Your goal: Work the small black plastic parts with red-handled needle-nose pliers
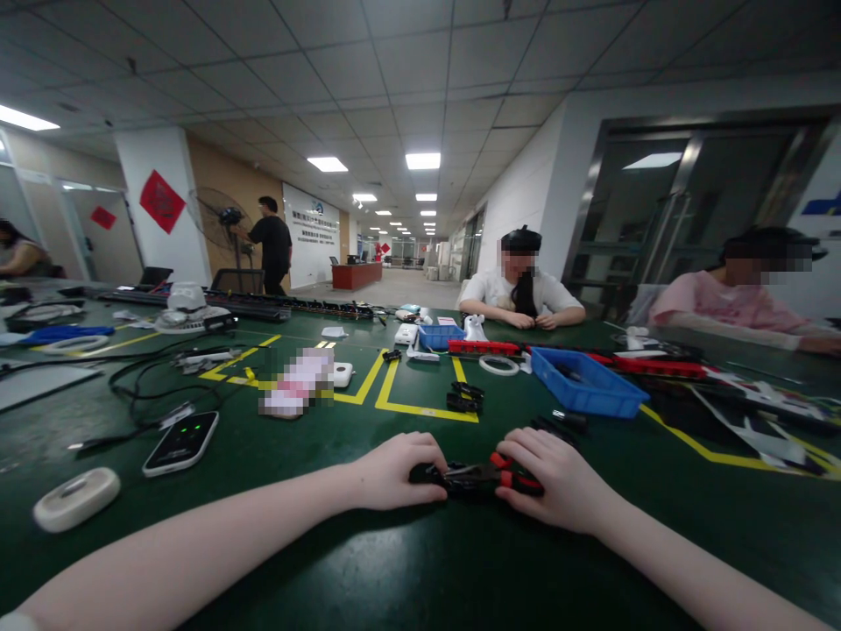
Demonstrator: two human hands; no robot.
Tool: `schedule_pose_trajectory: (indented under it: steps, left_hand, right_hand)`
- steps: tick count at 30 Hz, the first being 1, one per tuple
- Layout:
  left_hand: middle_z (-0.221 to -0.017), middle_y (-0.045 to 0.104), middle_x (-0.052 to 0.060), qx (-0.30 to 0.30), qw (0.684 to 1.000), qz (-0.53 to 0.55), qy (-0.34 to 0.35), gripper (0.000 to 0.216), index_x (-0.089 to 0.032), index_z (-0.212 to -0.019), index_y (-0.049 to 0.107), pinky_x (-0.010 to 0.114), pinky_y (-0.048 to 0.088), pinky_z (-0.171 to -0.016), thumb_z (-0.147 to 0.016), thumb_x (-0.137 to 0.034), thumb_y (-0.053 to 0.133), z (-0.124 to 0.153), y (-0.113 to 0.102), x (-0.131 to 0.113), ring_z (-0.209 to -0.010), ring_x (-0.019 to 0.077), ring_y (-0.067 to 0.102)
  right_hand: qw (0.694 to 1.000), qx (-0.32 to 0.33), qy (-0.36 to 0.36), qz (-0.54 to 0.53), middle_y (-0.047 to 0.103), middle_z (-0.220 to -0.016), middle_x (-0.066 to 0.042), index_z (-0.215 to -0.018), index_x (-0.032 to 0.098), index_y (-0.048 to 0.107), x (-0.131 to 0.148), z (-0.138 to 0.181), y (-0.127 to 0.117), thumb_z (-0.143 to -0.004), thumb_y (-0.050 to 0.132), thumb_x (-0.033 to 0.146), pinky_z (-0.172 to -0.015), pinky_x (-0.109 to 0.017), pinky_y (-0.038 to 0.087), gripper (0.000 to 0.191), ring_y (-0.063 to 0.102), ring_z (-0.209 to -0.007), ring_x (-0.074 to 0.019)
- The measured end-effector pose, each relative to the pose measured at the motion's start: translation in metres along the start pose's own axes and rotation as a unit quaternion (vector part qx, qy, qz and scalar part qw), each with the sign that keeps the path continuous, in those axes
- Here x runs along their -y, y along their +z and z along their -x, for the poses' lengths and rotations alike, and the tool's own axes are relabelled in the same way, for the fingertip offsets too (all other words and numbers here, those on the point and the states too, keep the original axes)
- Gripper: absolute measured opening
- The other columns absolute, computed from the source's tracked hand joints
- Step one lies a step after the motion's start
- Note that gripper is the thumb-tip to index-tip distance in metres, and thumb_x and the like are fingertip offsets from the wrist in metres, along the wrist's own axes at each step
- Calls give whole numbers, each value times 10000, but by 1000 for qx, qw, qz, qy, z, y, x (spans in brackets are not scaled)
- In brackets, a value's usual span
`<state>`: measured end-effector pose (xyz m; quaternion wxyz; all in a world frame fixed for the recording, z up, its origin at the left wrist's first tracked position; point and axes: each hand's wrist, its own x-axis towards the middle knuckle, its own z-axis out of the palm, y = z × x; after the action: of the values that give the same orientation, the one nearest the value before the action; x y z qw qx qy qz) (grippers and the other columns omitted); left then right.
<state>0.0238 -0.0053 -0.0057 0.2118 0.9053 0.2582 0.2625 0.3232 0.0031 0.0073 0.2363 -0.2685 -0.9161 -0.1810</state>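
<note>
My right hand [555,478] is closed around the red and black handles of a pair of pliers [519,480] just above the green table [368,578]. The pliers' metal jaws point left and meet a small black part [427,474]. That part is gripped between the thumb and fingers of my left hand [398,471], which hide much of it, so its exact kind cannot be made out. Beyond my hands lie several similar-looking black pieces [465,397] near a yellow tape line. Another black cylindrical piece [568,421] rests behind my right hand.
A blue bin [584,381] stands to the right, with a smaller blue bin [441,336] farther back. On the left are a phone-like device [181,443], a cream oval object [77,499] and black cables [124,386]. A person in white [522,294] sits across the table.
</note>
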Motion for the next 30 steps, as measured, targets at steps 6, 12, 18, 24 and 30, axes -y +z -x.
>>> schedule_pose_trajectory:
  steps: [6,12,18,24,30]
  left_hand:
    - [-1061,658,67,-9,999,34,-12,165,-174,-987,692,348,500,-923,-888,-299,735,0,1,1,-1004,215,639]
    - [-1061,657,68,-7,999,40,-17,143,-176,-984,692,349,503,-922,-896,-284,724,0,0,0,-1010,216,636]
    - [-1077,654,72,-4,1000,27,-10,147,-171,-1010,678,354,498,-928,-909,-273,710,0,0,2,-1016,218,627]
    - [-1096,650,71,1,1000,13,-10,151,-177,-1018,668,360,490,-933,-912,-275,710,1,2,4,-1024,221,621]
    - [-1088,647,75,-2,1000,1,-5,161,-167,-1019,662,364,489,-935,-906,-269,715,1,2,4,-1028,226,616]
  right_hand:
    - [1000,-4,6,0,708,-961,-88,-1039,199,660,1,-1,-1,-832,689,402,-725,-356,518,291,659,-820,-223]
    - [1000,-9,9,0,702,-964,-92,-1044,200,656,-3,3,7,-855,659,435,-718,-361,508,302,644,-813,-222]
    - [1000,-11,5,6,701,-964,-98,-1046,188,651,-3,3,8,-886,622,467,-707,-362,502,323,642,-809,-224]
    - [1000,-15,-2,13,714,-995,-104,-1067,182,662,1,1,-1,-873,653,444,-723,-364,506,325,663,-846,-232]
    - [999,-31,-7,17,717,-1001,-113,-1077,174,667,-2,2,3,-861,679,446,-749,-364,517,347,670,-860,-232]
